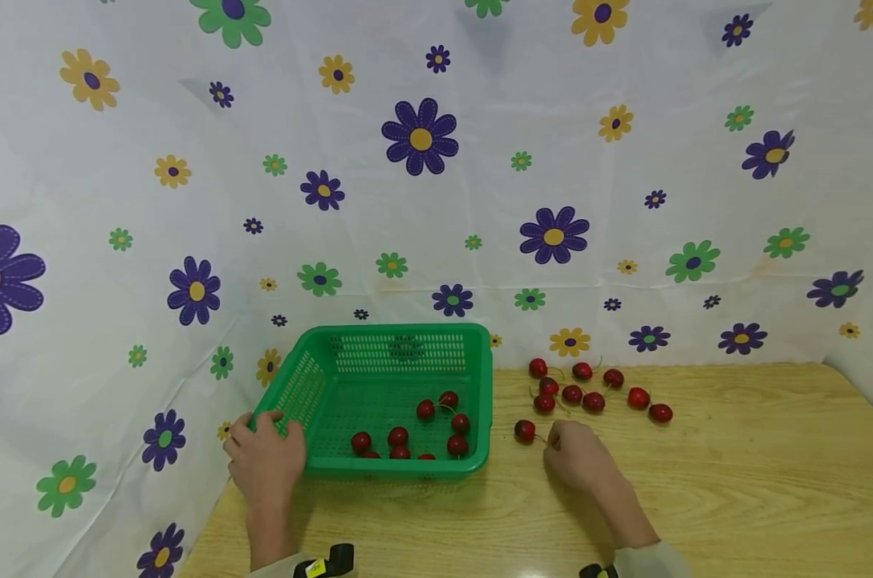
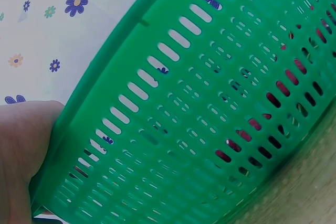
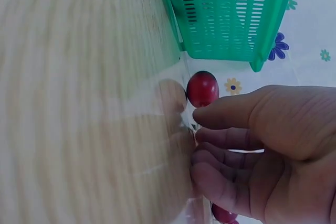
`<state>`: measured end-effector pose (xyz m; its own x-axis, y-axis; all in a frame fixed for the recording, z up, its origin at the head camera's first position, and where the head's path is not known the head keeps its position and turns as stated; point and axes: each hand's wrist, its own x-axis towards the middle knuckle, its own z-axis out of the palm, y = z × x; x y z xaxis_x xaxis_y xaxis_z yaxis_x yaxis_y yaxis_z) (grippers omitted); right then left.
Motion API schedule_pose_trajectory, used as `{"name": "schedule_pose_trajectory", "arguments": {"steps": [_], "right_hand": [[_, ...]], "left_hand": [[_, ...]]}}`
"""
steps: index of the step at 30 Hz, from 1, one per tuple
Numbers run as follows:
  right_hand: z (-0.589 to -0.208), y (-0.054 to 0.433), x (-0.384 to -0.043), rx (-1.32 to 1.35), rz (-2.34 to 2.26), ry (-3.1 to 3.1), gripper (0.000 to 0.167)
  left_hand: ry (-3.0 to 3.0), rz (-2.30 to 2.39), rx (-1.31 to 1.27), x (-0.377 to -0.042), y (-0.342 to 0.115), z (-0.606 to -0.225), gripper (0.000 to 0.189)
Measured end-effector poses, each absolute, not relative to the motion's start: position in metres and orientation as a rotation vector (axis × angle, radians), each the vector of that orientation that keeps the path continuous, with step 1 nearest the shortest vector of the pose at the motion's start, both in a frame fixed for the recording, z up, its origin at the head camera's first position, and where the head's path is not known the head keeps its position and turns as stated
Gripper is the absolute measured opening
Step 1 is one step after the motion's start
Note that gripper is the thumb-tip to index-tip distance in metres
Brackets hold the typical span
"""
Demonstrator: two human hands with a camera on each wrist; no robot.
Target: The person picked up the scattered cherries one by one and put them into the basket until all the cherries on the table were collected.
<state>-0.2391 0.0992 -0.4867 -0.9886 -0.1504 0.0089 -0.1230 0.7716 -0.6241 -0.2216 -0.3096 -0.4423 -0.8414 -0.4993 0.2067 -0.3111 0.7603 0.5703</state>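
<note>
A green plastic basket with slotted walls stands on the table with several dark red cherries in it, mostly toward its front and right. My left hand grips its rim at the front left corner; the left wrist view shows the slotted wall close up. Right of the basket, a single cherry lies on the table, its stem pointing at my right hand. Thumb and forefinger of that hand come together at the stem, low against the tabletop, with the fruit just beyond the thumb tip.
Behind the single cherry lies a loose group of several more cherries, some with stems showing. The wooden table reaches to the right. A white cloth with printed flowers hangs behind the table and along its left side.
</note>
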Motion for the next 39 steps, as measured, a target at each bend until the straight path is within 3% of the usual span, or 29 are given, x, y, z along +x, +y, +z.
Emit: {"name": "schedule_pose_trajectory", "arguments": {"steps": [10,21,31,39], "right_hand": [[-0.4918,0.0930,-0.2414,-0.208,-0.990,2.937,0.006],[-0.4927,0.0939,-0.2395,-0.206,-0.874,2.956,0.024],[-0.4851,0.0918,-0.2332,-0.190,-0.663,2.905,0.010],[-0.4841,0.0968,-0.2321,-0.210,-0.709,2.887,0.009]], "left_hand": [[-2.609,-0.764,0.638,-0.2189,-0.3106,-0.4432,0.042],[-2.610,-0.764,0.619,-0.2182,-0.3102,-0.4418,0.042],[-2.603,-0.761,0.610,-0.2189,-0.3091,-0.4417,0.042],[-2.591,-0.761,0.606,-0.2193,-0.3097,-0.4414,0.041]]}}
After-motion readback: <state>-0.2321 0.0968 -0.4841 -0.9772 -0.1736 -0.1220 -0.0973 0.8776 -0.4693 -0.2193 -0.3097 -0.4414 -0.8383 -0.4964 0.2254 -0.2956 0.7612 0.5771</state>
